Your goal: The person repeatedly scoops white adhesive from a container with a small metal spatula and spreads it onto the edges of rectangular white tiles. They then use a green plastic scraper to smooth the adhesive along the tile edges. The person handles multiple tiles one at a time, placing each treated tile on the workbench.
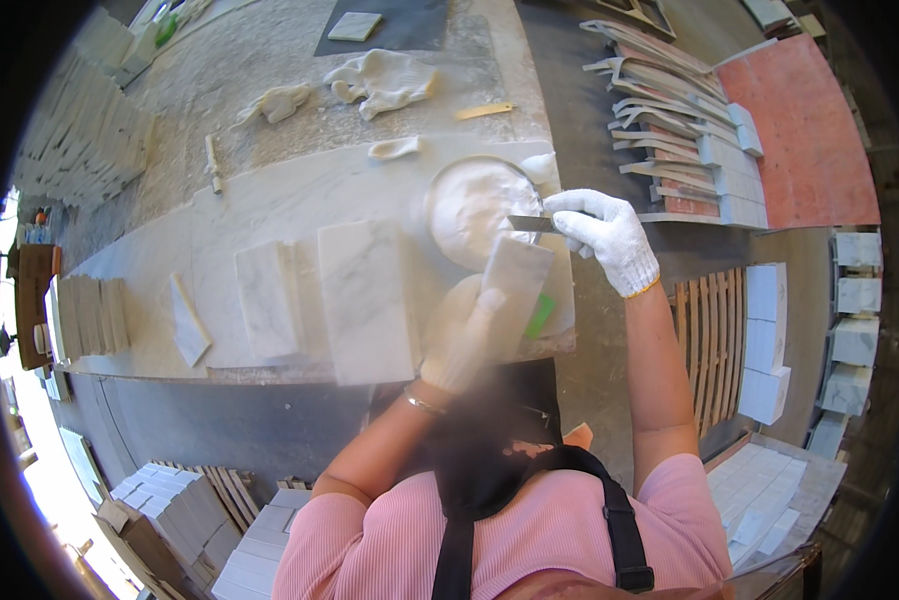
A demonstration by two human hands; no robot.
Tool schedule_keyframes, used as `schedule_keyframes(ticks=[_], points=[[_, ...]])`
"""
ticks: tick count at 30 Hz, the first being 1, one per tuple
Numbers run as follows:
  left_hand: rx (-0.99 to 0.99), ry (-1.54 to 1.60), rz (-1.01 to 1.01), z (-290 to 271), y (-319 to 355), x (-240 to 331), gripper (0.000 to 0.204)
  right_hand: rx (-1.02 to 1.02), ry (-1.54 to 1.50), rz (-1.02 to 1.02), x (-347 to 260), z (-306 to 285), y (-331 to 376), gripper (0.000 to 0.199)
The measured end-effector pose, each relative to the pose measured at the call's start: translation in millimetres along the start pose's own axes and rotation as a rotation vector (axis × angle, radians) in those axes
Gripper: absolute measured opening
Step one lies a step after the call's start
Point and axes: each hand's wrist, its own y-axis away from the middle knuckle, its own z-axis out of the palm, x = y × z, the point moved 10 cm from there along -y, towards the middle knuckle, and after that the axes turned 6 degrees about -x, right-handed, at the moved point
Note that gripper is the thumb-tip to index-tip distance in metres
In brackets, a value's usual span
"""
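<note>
My left hand (460, 345), in a pale glove, is closed on a small grey-white stone tile (518, 275) tilted up beside the bowl. My right hand (610, 240) wears a white knitted glove with a yellow cuff edge. Its fingers pinch a flat metal putty knife (532, 223), whose blade reaches over the round bowl's rim (432, 205). Thick white paste (478, 205) fills the bowl. A blurry haze softens the left hand and the lower part of the tile. Something green (540, 316) shows behind the tile on the slab.
Stacked marble tiles (365, 300) and a narrow offcut (190, 325) lie left of my left hand. Crumpled gloves (385, 82), a yellow strip (484, 111) and a brush-like stick (213, 165) lie farther back. Wooden pallets (710, 345) and tile stacks (767, 340) stand right of the table.
</note>
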Motion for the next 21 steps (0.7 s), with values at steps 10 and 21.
schedule_keyframes(ticks=[10, 21], points=[[-0.031, 0.008, -0.034, -0.3, -0.3, -3.7, 0.041, 0.028, 0.031, -0.064, -24.2, 5.2, 14.5, 0.023], [-0.005, -0.030, 0.010, -1.1, -0.6, 0.7, 0.041, 0.134, 0.382, -0.367, -59.2, 7.0, 29.8, 0.020]])
